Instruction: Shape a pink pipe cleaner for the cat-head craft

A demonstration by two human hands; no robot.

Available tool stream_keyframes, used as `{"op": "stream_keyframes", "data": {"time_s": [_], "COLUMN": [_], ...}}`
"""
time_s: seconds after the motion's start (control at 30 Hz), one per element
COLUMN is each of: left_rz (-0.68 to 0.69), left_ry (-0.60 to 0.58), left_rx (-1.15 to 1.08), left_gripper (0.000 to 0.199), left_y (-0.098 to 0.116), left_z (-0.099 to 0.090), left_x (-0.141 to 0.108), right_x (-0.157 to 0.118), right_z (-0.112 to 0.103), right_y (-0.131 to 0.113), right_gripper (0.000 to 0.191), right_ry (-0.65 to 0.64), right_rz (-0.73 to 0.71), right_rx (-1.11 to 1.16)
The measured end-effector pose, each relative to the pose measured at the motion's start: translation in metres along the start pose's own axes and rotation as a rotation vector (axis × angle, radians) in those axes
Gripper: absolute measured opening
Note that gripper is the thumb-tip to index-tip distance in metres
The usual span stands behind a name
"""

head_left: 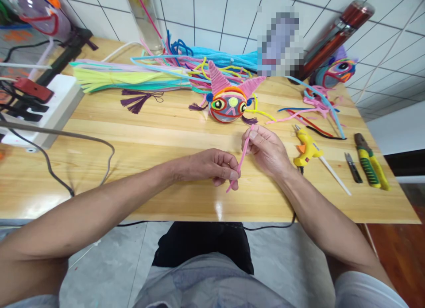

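A short pink pipe cleaner (244, 155) is stretched at a slant between my two hands, above the front middle of the table. My left hand (219, 167) pinches it near its lower end, which pokes out below the fingers. Thumb and fingers of my right hand (265, 147) close on its upper end. Just beyond my hands stands a round craft head (229, 106) with pink pipe-cleaner horns, an orange band, ringed eyes and dark purple tassels at its sides.
Bundles of pipe cleaners (133, 77) lie along the wall. A yellow glue gun (307, 148), small snips (353, 168) and green-yellow pliers (368, 161) rest at right. Purple tassels (137, 100) and a white power strip (63, 108) with cables are at left.
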State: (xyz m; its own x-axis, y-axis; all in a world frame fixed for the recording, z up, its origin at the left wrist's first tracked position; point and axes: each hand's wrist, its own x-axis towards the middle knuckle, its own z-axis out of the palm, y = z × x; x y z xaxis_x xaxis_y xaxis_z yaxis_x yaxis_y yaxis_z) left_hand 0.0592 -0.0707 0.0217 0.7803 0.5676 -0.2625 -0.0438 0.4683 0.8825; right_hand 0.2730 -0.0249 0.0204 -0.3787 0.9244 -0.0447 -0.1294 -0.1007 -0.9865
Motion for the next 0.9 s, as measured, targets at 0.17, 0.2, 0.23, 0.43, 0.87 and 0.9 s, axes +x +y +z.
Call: {"op": "stream_keyframes", "data": {"time_s": [0.17, 0.2, 0.23, 0.43, 0.87, 0.9], "left_rz": [-0.008, -0.011, -0.016, -0.017, -0.055, -0.059], "left_ry": [0.024, 0.028, 0.033, 0.007, 0.021, 0.023], "left_rx": [0.018, 0.013, 0.007, 0.002, 0.052, 0.063], "left_gripper": [0.026, 0.027, 0.028, 0.03, 0.027, 0.027], "left_y": [-0.0007, -0.0006, -0.0004, -0.0011, 0.002, 0.0013], "left_z": [0.0008, 0.001, 0.0011, -0.0015, 0.002, 0.0023], "left_x": [-0.0005, -0.0009, -0.0012, -0.002, -0.0049, -0.0048], "right_x": [0.0001, 0.0002, 0.0003, 0.0014, 0.0019, 0.0023], "right_z": [0.0004, 0.0002, -0.0001, -0.0023, -0.001, -0.001], "right_y": [-0.0007, -0.0009, -0.001, -0.0017, -0.0013, -0.0012], "right_gripper": [0.045, 0.045, 0.045, 0.046, 0.041, 0.04], "right_ry": [0.004, 0.006, 0.009, 0.039, 0.077, 0.087], "right_rz": [0.003, 0.001, -0.001, -0.013, -0.027, -0.028], "right_rx": [-0.017, -0.017, -0.016, -0.03, -0.022, -0.02]}}
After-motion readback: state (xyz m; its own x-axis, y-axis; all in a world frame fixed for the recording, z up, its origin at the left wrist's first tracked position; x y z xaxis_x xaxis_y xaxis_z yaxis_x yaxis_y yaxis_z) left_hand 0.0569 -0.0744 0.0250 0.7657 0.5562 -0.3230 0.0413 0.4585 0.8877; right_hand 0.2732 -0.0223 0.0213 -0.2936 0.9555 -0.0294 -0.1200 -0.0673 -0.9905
